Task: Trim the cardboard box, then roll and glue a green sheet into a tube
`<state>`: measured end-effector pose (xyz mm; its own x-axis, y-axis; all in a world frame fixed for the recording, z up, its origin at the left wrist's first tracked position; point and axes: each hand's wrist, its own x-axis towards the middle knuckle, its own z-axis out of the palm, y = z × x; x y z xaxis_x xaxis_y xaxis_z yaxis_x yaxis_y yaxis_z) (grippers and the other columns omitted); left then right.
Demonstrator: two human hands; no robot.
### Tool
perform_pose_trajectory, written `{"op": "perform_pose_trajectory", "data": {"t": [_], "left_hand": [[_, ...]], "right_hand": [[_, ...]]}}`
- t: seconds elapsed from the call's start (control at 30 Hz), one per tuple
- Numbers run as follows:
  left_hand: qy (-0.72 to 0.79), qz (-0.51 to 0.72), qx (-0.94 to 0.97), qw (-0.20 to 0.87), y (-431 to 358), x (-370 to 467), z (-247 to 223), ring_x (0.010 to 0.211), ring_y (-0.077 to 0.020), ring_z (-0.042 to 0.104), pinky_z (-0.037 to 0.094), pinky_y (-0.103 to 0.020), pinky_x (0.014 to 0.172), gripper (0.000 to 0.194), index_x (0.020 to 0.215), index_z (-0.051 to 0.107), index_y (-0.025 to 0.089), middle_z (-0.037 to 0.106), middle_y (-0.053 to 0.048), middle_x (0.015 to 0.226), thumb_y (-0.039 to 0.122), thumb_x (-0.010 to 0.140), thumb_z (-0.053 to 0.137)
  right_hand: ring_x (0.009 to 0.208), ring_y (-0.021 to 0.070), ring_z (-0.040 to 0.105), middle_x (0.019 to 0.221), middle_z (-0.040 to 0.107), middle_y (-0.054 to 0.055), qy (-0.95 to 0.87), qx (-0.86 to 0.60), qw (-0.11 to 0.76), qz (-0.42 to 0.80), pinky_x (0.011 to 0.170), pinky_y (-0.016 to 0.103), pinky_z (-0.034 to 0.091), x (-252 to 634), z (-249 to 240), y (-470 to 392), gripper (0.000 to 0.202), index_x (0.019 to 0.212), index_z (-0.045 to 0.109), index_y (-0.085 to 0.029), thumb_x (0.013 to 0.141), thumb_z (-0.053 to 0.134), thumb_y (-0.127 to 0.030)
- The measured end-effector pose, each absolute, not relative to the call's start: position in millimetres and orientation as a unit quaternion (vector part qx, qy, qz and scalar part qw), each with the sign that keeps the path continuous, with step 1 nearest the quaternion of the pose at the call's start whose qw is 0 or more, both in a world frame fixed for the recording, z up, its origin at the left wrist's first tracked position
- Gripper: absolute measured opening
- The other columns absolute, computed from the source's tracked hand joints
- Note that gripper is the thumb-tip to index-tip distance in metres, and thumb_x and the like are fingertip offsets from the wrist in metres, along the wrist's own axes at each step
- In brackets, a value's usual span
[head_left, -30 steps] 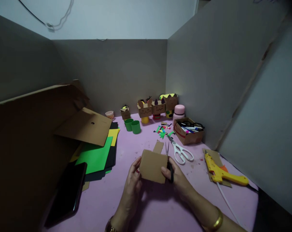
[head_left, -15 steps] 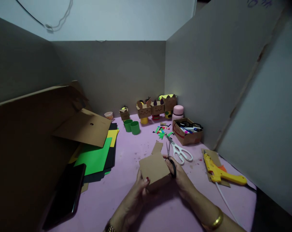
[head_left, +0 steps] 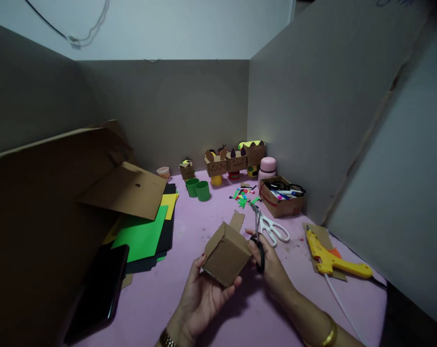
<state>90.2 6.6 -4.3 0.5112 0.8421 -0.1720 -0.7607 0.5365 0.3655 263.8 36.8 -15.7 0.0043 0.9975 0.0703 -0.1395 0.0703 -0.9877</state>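
My left hand holds a small brown cardboard box, its thumb and fingers around the lower sides. The box is tilted above the table, one corner towards me. In my right hand is a pair of black-handled scissors, blades pointing up and away. The right fingertips are close to the box's right side; whether they touch it I cannot tell. Just beyond the box lies a cardboard strip. White-handled scissors rest on the table past my right hand.
A yellow glue gun lies at the right. Pens fill a cardboard box near a pink bottle. Two green cups and cardboard figures stand behind. Coloured sheets, a phone and large cardboard occupy the left.
The small box has been turned over in my left hand, so different faces show. My left palm has rolled upward beneath it. The right hand has moved slightly away, still with the scissors.
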Motion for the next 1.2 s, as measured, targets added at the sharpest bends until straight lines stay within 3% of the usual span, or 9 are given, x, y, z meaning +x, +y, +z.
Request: {"op": "perform_pose_trajectory", "data": {"t": [0.33, 0.57, 0.77, 0.9, 1.03, 1.2], "left_hand": [[0.107, 0.394, 0.195, 0.892, 4.1, 86.9, -7.3, 0.089, -0.0254, 0.071, 0.054, -0.028, 0.077, 0.042, 0.114, 0.067, 0.014, 0.072, -0.011, 0.114, 0.039, 0.082, 0.058], [0.063, 0.379, 0.205, 0.900, 2.7, 87.1, -12.5, 0.099, -0.0271, 0.068, 0.051, -0.031, 0.083, 0.047, 0.119, 0.063, 0.008, 0.069, -0.015, 0.119, 0.036, 0.082, 0.055], [0.062, 0.373, 0.208, 0.902, 5.6, 86.6, -14.6, 0.097, -0.0251, 0.069, 0.052, -0.028, 0.082, 0.047, 0.122, 0.062, 0.012, 0.067, -0.012, 0.123, 0.040, 0.086, 0.054], [0.060, 0.417, 0.218, 0.880, 8.1, 87.5, -16.6, 0.106, -0.0257, 0.065, 0.051, -0.028, 0.086, 0.040, 0.119, 0.065, 0.016, 0.067, -0.010, 0.122, 0.038, 0.088, 0.052], [0.073, 0.416, 0.215, 0.880, 9.2, 88.8, -16.5, 0.101, -0.0251, 0.068, 0.052, -0.027, 0.085, 0.041, 0.119, 0.065, 0.016, 0.069, -0.009, 0.120, 0.040, 0.088, 0.053], [0.088, 0.438, 0.176, 0.877, 8.1, 91.7, -14.1, 0.097, -0.0239, 0.069, 0.054, -0.030, 0.084, 0.044, 0.117, 0.064, 0.011, 0.072, -0.012, 0.114, 0.043, 0.088, 0.053]], "right_hand": [[0.105, 0.0243, 0.059, 0.112, 0.063, 0.008, -0.522, -0.376, 0.598, 0.479, 0.090, 0.034, 0.047, 266.1, -10.2, 26.5, 0.051, 0.121, 0.050, -0.024, 0.080, 0.064, -0.050], [0.091, 0.0219, 0.062, 0.106, 0.065, 0.006, -0.552, -0.340, 0.619, 0.444, 0.076, 0.028, 0.051, 267.8, -13.8, 22.0, 0.054, 0.121, 0.052, -0.026, 0.076, 0.069, -0.052], [0.100, 0.0221, 0.060, 0.109, 0.063, 0.007, -0.535, -0.362, 0.594, 0.480, 0.081, 0.029, 0.050, 265.9, -11.4, 26.4, 0.046, 0.118, 0.051, -0.025, 0.080, 0.064, -0.048], [0.090, 0.0186, 0.061, 0.101, 0.062, 0.005, -0.513, -0.396, 0.583, 0.489, 0.078, 0.028, 0.050, 263.2, -10.4, 29.3, 0.044, 0.119, 0.047, -0.024, 0.084, 0.059, -0.047], [0.075, 0.0165, 0.058, 0.092, 0.060, 0.003, -0.511, -0.434, 0.582, 0.459, 0.068, 0.028, 0.050, 262.4, -11.9, 32.3, 0.046, 0.119, 0.047, -0.022, 0.083, 0.058, -0.048], [0.075, 0.0167, 0.058, 0.088, 0.060, 0.002, -0.522, -0.435, 0.574, 0.457, 0.071, 0.030, 0.051, 262.1, -11.5, 32.2, 0.045, 0.119, 0.046, -0.021, 0.085, 0.056, -0.048]]}}
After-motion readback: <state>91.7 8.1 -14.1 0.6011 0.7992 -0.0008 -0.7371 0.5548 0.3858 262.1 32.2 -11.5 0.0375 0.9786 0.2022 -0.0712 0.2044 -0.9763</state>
